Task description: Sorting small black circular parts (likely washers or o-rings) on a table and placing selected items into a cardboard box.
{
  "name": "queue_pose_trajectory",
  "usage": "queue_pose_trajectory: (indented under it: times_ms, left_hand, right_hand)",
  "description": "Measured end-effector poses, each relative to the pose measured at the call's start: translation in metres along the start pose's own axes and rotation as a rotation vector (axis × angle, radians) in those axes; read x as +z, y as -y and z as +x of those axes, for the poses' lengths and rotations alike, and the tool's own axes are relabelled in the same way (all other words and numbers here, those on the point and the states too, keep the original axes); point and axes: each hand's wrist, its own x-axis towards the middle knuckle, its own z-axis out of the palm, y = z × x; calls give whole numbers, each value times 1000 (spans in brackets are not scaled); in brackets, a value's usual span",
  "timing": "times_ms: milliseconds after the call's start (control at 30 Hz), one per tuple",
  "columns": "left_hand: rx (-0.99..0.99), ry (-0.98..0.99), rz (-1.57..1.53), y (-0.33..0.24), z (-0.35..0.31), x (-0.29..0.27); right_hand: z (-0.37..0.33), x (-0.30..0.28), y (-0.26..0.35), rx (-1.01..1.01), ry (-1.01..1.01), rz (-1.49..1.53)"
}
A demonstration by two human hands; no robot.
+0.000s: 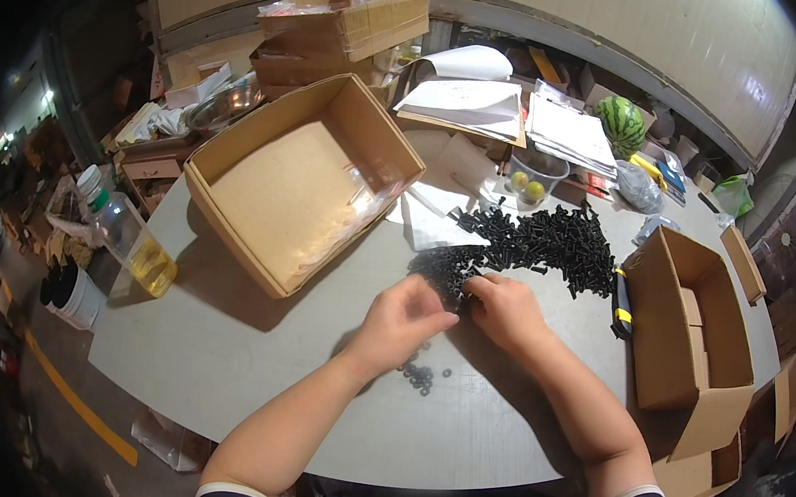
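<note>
My left hand [402,319] and my right hand [506,310] are close together over the near edge of a heap of small black parts [442,265]. The left fingers are curled toward the thumb; what they hold, if anything, is hidden. Thumb and forefinger of the right hand are pinched together by something small and dark that I cannot make out. A pile of black screws [554,242] spreads beyond and to the right of my hands. Several small dark washers [418,377] lie loose on the grey table [415,446] below the left wrist.
A large open cardboard box [265,194] holding clear plastic bags is tilted at the back left, beside a bottle of yellow liquid [137,243]. Another open carton [665,320] stands right, next to a black-and-yellow tool [622,305]. Papers [471,105], a fruit tub [543,170] and a watermelon [621,125] lie behind.
</note>
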Motion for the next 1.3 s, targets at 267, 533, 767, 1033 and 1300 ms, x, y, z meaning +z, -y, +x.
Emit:
queue_pose_trajectory:
  times_ms: [267, 533, 767, 1033, 1300]
  left_hand:
    - [-119, 106, 45, -9, -2, 1]
    - [-132, 245, -13, -24, -6, 8]
    - [-266, 406, -310, -43, -8, 4]
    - [208, -47, 194, -17, -3, 2]
    - [348, -3, 346, -26, -6, -4]
  right_hand:
    - [4, -14, -12, 56, 39, 319]
    - [2, -46, 35, -157, 166, 1026]
    - [3, -47, 34, -452, 16, 571]
    - [3, -46, 26, -37, 105, 754]
    - [2, -47, 25, -184, 168, 711]
